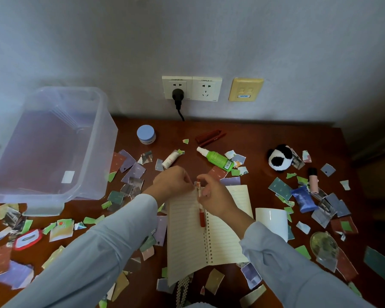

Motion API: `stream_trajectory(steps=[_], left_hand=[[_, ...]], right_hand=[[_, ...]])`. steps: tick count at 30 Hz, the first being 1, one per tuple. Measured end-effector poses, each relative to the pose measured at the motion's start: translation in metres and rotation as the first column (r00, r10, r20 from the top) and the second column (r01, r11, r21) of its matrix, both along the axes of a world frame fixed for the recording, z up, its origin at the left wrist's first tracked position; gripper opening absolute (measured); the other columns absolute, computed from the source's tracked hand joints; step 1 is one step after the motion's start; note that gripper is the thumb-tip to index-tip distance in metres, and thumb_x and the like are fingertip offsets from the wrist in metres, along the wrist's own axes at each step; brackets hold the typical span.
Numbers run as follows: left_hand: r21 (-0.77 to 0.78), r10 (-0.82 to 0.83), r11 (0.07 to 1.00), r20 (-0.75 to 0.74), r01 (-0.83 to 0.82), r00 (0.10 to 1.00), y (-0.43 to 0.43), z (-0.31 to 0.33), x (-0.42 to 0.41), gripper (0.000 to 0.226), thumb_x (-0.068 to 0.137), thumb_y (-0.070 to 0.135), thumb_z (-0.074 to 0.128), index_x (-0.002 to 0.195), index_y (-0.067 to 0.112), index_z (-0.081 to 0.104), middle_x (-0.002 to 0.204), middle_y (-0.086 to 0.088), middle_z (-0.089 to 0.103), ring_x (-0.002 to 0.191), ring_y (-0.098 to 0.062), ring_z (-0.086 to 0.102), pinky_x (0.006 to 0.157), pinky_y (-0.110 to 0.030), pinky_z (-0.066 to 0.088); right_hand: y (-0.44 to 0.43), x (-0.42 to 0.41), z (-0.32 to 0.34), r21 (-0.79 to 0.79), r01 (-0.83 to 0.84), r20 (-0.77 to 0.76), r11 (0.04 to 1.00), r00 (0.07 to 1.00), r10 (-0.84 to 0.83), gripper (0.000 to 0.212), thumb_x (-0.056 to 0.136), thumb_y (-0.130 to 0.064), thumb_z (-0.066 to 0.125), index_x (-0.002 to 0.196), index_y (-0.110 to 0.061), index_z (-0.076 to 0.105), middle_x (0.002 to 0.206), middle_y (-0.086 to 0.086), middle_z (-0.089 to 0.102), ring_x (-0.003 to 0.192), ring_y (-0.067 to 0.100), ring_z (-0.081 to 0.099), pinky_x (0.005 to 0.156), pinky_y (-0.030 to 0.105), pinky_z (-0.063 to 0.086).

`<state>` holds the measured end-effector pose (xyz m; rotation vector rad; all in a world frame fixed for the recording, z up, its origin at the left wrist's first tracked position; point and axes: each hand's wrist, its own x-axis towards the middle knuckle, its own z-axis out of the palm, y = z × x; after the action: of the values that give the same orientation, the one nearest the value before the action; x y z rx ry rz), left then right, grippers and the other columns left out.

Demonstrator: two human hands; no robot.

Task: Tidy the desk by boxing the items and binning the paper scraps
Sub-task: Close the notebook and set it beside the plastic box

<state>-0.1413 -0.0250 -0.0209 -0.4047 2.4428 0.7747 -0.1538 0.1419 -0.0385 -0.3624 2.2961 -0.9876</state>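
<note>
Found left hand [173, 181] and right hand [213, 194] together over an open spiral notebook [185, 230]. Noted right fingers curled round the upper barrel of a red pen [201, 215], with left fingertips bunched at its far end, apparently pinching it. Located the pen's lower half below the fingers, along the notebook's spine.

Judged the task barely begun. Counted nothing boxed. Saw no bin in view.

Inspected the clear plastic storage box [98, 165], well left of the fingers: empty apart from a white label on its floor. Could not see inside the white mug [272, 221], lower right of the fingers.

Recorded as still loose on the desk [253, 134]: white tube [170, 160] just beyond the fingers, green spray bottle [218, 160] beyond and right, blue-lidded jar [146, 134] farther back, panda plush [279, 157] and blue tissue pack [302, 198] well right. Observed torn paper scraps [132, 172] on every side of the fingers, none gathered.
</note>
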Motion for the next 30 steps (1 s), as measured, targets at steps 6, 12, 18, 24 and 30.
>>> stream_trajectory(steps=[6,12,18,24,30], left_hand=[[0.252,0.176,0.948,0.092,-0.194,0.980,0.008,0.032,-0.002,0.031,0.095,0.042,0.053,0.101,0.014,0.064,0.097,-0.003,0.064,0.085,-0.018,0.064,0.066,-0.030,0.056],[0.463,0.332,0.768,0.304,-0.443,0.893,0.037,0.044,0.006,0.069,0.093,0.068,0.019,0.114,0.014,0.057,0.104,-0.010,0.071,0.077,-0.023,0.073,0.061,-0.029,0.054],[0.547,0.359,0.667,0.359,-0.506,0.861,0.061,0.042,0.015,0.010,0.092,0.026,0.056,0.092,0.018,0.062,0.080,-0.007,0.072,0.076,-0.020,0.063,0.058,-0.023,0.036],[0.374,0.548,0.693,0.281,-0.616,0.788,0.079,0.011,0.037,0.020,0.096,0.017,0.048,0.097,0.004,0.063,0.079,-0.008,0.055,0.067,-0.018,0.052,0.065,-0.031,0.047],[0.527,0.628,0.414,0.425,-0.743,0.652,0.089,0.024,0.056,0.059,0.097,0.058,0.031,0.124,0.010,0.051,0.123,-0.015,0.058,0.114,-0.033,0.058,0.100,-0.046,0.047]], right_hand=[[0.011,0.006,0.009,-0.051,0.200,0.278,0.978,0.944,-0.178,0.034,0.091,-0.018,0.061,0.124,-0.016,0.053,0.093,0.002,0.062,0.086,0.017,0.061,0.075,0.028,0.048],[0.024,0.010,0.035,-0.132,0.387,0.551,0.913,0.794,-0.256,0.052,0.092,-0.062,0.043,0.126,-0.024,0.057,0.119,-0.004,0.061,0.113,0.017,0.056,0.091,0.036,0.047],[0.037,0.019,0.052,-0.123,0.236,0.286,0.964,0.938,-0.193,0.031,0.089,-0.008,0.057,0.119,-0.010,0.063,0.109,0.009,0.066,0.102,0.025,0.061,0.079,0.032,0.051],[0.044,0.028,0.071,-0.037,0.257,0.233,0.966,0.942,-0.241,0.029,0.084,-0.002,0.051,0.109,-0.010,0.062,0.098,0.010,0.063,0.087,0.024,0.059,0.066,0.026,0.042],[0.043,0.029,0.101,-0.164,0.377,0.283,0.912,0.903,-0.322,0.021,0.081,0.001,0.054,0.098,-0.008,0.063,0.090,0.011,0.063,0.085,0.024,0.060,0.070,0.029,0.044]])
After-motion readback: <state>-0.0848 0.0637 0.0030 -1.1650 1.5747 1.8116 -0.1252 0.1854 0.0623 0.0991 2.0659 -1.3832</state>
